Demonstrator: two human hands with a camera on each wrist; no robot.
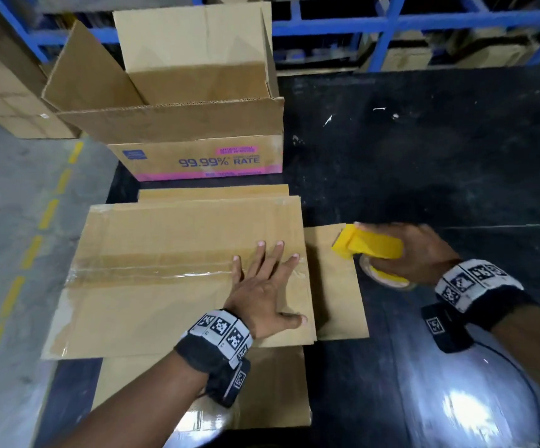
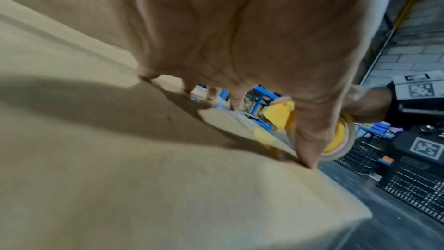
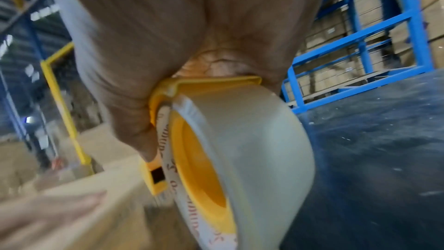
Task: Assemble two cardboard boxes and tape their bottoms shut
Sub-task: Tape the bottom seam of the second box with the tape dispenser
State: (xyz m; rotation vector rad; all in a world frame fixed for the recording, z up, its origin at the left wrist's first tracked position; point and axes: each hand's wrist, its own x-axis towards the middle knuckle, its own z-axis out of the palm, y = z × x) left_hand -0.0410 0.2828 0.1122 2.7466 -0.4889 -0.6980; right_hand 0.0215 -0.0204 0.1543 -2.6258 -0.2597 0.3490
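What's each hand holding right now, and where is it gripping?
The right hand grips the yellow tape dispenser around its body, above the tape roll. The left hand holds nothing; it presses flat on the taped box.

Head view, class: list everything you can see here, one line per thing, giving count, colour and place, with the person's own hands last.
Taped box: one, brown, nearest on the table, clear tape along its seam.
Open box: one, brown with blue and pink print, behind the taped box, flaps up.
Tape dispenser: one, yellow, right of the taped box.
Table: one, black.
Racks: blue, behind the table.
Left hand: flat on the taped box.
Right hand: grips the tape dispenser.
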